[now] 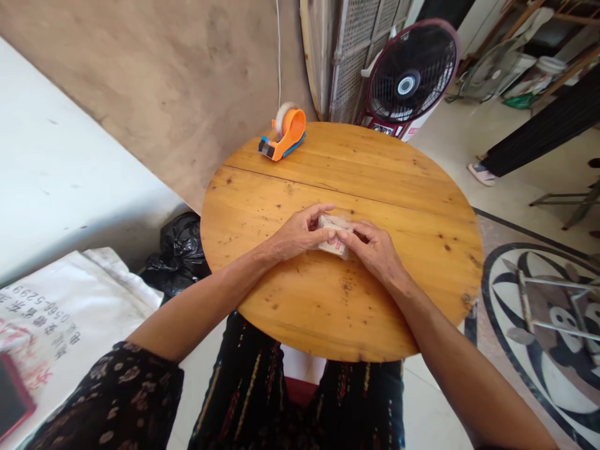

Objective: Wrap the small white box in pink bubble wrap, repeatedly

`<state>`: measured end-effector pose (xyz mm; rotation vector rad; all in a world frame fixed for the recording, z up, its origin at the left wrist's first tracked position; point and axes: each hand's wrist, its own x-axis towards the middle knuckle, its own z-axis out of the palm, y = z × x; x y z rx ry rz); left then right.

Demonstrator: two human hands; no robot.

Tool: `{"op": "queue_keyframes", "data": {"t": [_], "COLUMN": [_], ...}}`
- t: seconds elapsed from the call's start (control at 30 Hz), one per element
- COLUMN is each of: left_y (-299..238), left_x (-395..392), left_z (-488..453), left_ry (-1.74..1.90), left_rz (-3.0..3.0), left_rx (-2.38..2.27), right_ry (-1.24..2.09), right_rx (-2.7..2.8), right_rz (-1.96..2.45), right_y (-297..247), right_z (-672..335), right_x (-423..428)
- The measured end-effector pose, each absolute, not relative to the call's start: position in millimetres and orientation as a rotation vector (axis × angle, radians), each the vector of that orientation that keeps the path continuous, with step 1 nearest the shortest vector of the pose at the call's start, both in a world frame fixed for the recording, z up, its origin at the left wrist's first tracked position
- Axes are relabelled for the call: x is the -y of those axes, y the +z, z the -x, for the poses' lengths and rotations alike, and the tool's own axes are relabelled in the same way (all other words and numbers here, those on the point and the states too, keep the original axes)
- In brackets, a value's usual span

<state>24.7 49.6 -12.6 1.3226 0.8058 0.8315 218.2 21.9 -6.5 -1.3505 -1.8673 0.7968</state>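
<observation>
Steadying appears to be the step in hand: the left hand (296, 234) and right hand (376, 249) jointly grasp a small, white, boxy packet (334, 244) with a pinkish-red mark, thumbs nearly meeting across it. Location: middle of the round, yellow-brown wooden table (300, 312); whether the packet touches the tabletop cannot be told. The next move likely calls for even thumb pressure
</observation>
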Motion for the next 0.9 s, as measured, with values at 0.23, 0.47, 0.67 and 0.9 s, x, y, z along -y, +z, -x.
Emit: {"op": "queue_keyframes", "data": {"t": [0.23, 0.47, 0.67, 0.9], "left_y": [-15.1, -19.4, -24.3, -19.0], "left_x": [-51.1, -55.4, -58.0, -55.7], "left_z": [-26.4, -23.7, -24.1, -22.7], "left_ry": [0.85, 0.843, 0.849, 0.847], "left_rz": [-1.241, -1.262, -1.271, -1.282], "left_rx": [-0.763, -0.76, -0.731, -0.744], "right_ry": [0.832, 1.01, 0.924, 0.713], "right_rx": [1.874, 1.8, 1.871, 1.957], "right_rz": [1.329, 1.308, 1.361, 1.469], "right_y": [-6.2, 5.5, 8.9, 8.2], "right_z": [-218.0, -223.2, -222.7, -220.3], "right_x": [-20.4, -25.5, -41.9, -56.8]}}
